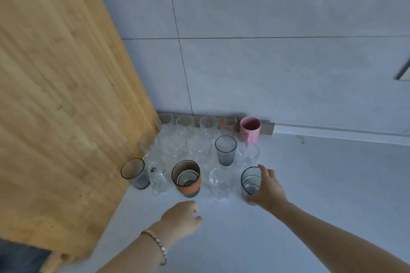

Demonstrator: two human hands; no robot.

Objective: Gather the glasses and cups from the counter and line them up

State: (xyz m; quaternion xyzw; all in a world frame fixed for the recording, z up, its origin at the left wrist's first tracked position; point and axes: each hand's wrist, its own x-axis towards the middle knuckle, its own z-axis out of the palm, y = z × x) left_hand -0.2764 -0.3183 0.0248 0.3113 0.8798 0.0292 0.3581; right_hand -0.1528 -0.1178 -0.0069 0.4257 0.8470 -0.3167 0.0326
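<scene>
Several glasses and cups stand in rows in the counter's back left corner. My right hand (pixel 267 188) wraps around a smoky grey glass (pixel 250 180) at the right end of the front row. Left of it stand a clear glass (pixel 220 182), a brown cup with an orange band (pixel 186 178), a clear mug (pixel 158 178) and another grey glass (pixel 135 173). Behind them are a ribbed grey glass (pixel 225 149), clear glasses and a pink mug (pixel 250 128) at the wall. My left hand (pixel 183 217) hovers loosely curled in front of the brown cup, holding nothing.
A tall wooden panel (pixel 57 95) closes off the left side right beside the glasses. The grey tiled wall (pixel 266 73) rises behind the rows. The white counter (pixel 321 184) extends to the right and toward me.
</scene>
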